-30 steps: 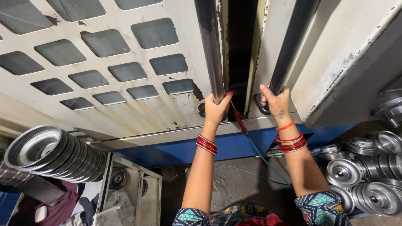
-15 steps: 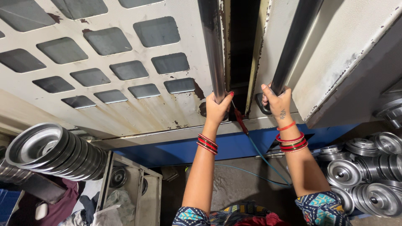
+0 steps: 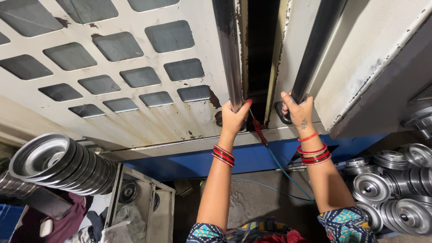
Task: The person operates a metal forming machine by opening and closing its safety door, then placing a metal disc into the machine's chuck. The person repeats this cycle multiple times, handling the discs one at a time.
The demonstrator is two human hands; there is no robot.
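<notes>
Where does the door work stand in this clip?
Done: each hand has a grip, the left hand on the left door handle, the right hand on the right door handle. In hand: the two doors stand slightly apart, a dark gap between them. Left: that gap shows they are neither shut nor wide open.

Single head-worn view, close, faces forward and down at the machine doors (image 3: 135, 76); floor (image 3: 261, 198) lies near.

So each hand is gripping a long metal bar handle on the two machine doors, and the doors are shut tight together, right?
Not quite. The left hand and right hand do each grip a bar handle, left handle and right handle, but the head view shows a dark gap between the doors: they stand slightly apart, not shut tight.
</notes>
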